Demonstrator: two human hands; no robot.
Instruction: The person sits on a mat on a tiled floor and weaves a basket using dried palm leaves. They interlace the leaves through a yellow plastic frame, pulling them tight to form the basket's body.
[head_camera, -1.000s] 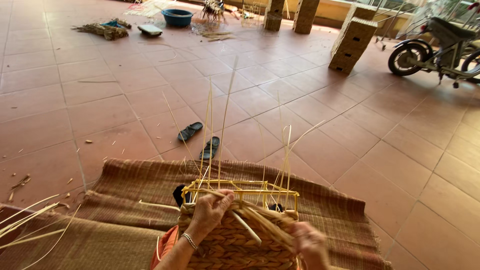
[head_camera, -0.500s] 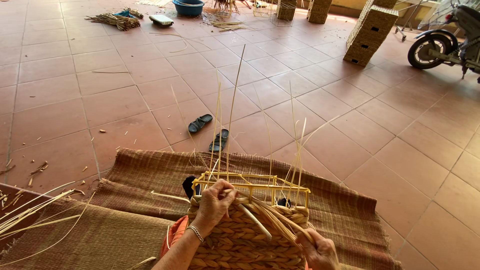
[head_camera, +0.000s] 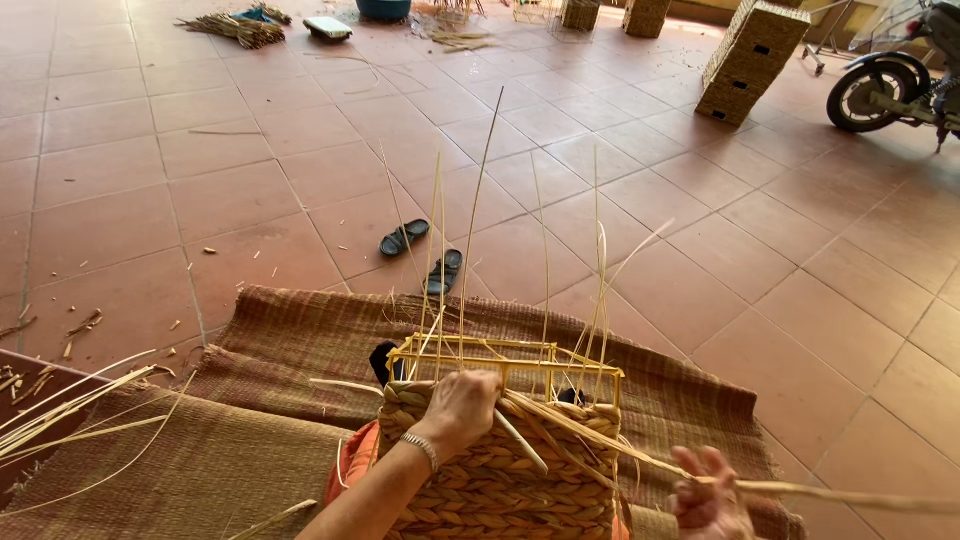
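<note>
The woven basket (head_camera: 500, 470) sits near, on a brown mat (head_camera: 280, 350), its yellow wire frame (head_camera: 505, 360) on top. The left hand (head_camera: 460, 408) curls closed on its rim; the right hand (head_camera: 708, 498) pinches a long straw strand (head_camera: 800, 490) stretched rightward.

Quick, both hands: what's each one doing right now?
Left hand: closed over the woven basket rim.
Right hand: fingers closed on a long straw strand.

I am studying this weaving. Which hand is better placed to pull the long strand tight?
Probably the right hand: it already grips the strand, stretched out sideways. The left hand presses on the basket rim.
</note>
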